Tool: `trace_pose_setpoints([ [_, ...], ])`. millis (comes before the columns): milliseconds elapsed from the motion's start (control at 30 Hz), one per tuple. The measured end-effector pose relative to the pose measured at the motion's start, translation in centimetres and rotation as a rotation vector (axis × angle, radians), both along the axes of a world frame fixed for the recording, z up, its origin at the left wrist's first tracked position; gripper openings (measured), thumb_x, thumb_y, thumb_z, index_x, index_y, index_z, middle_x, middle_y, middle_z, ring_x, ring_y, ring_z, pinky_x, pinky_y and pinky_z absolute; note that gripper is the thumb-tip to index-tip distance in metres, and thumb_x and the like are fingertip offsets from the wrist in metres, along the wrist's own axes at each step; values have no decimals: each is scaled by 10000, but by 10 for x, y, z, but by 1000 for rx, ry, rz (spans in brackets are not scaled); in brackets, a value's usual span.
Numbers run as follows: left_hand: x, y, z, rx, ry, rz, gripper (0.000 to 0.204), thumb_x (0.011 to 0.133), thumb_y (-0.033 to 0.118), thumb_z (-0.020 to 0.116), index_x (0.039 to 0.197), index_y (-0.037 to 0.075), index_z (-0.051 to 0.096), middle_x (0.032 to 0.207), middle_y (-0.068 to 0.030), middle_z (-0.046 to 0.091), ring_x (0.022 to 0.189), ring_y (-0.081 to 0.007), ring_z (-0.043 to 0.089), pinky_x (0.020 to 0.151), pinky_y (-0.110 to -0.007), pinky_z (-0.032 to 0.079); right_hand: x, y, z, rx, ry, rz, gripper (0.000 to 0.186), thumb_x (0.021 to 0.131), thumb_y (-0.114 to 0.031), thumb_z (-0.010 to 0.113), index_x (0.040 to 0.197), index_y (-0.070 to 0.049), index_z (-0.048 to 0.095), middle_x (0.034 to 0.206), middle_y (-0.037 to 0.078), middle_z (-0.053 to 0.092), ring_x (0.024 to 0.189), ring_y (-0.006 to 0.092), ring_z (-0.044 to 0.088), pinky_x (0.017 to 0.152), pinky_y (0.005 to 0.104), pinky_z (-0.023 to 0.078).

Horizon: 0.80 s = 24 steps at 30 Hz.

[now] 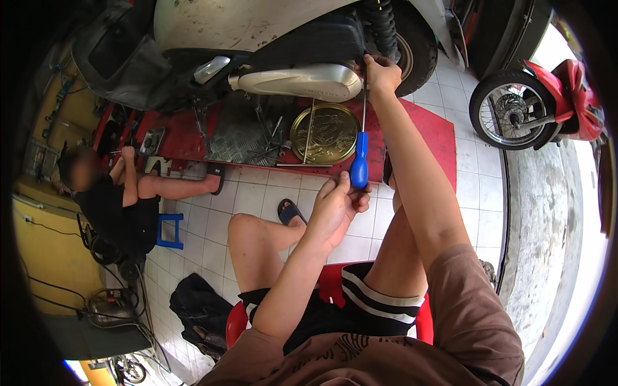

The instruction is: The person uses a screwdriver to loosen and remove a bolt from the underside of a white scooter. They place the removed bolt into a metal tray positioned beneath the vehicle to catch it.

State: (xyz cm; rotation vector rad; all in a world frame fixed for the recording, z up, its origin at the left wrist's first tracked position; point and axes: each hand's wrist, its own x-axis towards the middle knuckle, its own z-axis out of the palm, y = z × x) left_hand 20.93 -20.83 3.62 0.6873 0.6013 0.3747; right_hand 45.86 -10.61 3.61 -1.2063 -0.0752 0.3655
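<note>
A screwdriver [360, 161] with a blue handle and a long metal shaft points up toward the scooter [270, 26]. My left hand [338, 207] grips the butt of its handle between thumb and fingers. Beside the rear end of the silver engine side cover [302, 80], my right hand [384, 75] is closed, its fingers bunched near the upper end of the shaft. The screwdriver's tip and whatever those fingers pinch are hidden. Just above the cover sits a black plastic housing [315, 40], with the shock absorber [380, 26] and rear wheel [417, 48] to its right.
Below the scooter, a red lift platform [428, 138] bears a round gold tray [302, 153] and several wrenches [267, 138]. Another person [116, 199] sits at the left by a blue stool [170, 231]. A red motorcycle [570, 103] stands at the right on the tiled floor's far side.
</note>
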Motion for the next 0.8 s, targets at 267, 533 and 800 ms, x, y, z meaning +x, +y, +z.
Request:
trace_pose_setpoints([
  [267,0,11,-1,70,-34,-103,262,990,284,484,1058,31,501,915,-115,545,700,-147,476,630,-275,393,22,12,-10,175,232,98,100,795,63,641,824,129,570,731,168,640,551,213,646,488,288,564],
  [533,2,13,-15,-32,-104,-126,218,1007,218,438,1047,18,512,898,-82,560,795,-176,533,727,-300,430,22,11,-12,-29,-17,84,138,760,49,659,874,93,594,750,141,645,596,188,658,506,232,531],
  [800,10,9,-10,298,-47,-209,200,980,216,510,982,20,549,855,-52,559,723,-142,531,667,-266,425,20,10,-15,-112,-195,7,144,791,-1,667,891,93,624,752,158,669,625,215,683,596,275,584],
])
